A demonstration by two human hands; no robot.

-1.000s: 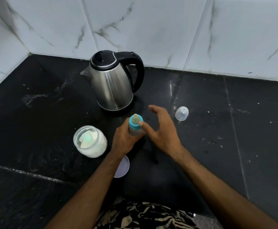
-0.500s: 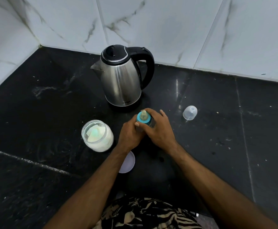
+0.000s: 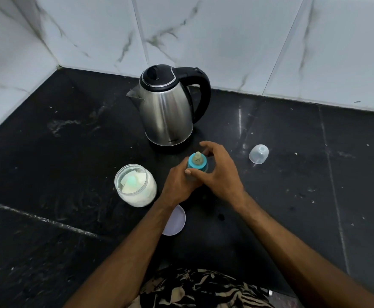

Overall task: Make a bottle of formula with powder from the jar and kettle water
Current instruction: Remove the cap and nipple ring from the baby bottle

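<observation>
Both forearms are reaching in from the lower edge and meeting at the bottle (image 3: 196, 168), which is standing just in front of the kettle (image 3: 167, 112) on the black counter (image 3: 48, 163).

Left hand (image 3: 178, 185): it is wrapping the bottle's body from the left, fingers curled round it and gripping it. Most of the body is hidden behind this hand.

Right hand (image 3: 218, 174): it is arching over from the right, thumb and fingers curled about the blue collar (image 3: 198, 166) and gripping it. The index finger is lifting slightly above the collar on the kettle side.

Bottle: it is standing upright, long axis vertical, with the teat (image 3: 197, 157) pointing straight up toward the camera.

Jar of powder (image 3: 135, 185): it is sitting open to the left of the bottle and in front of the kettle, near the left hand but apart from it. A pale green scoop is lying in the powder.

Flat lid (image 3: 175, 220): it is lying on the counter nearer the person than the kettle, partly under the left forearm.

Clear cap (image 3: 258, 154): it is lying on its side to the right of the kettle, well apart from the bottle.
</observation>
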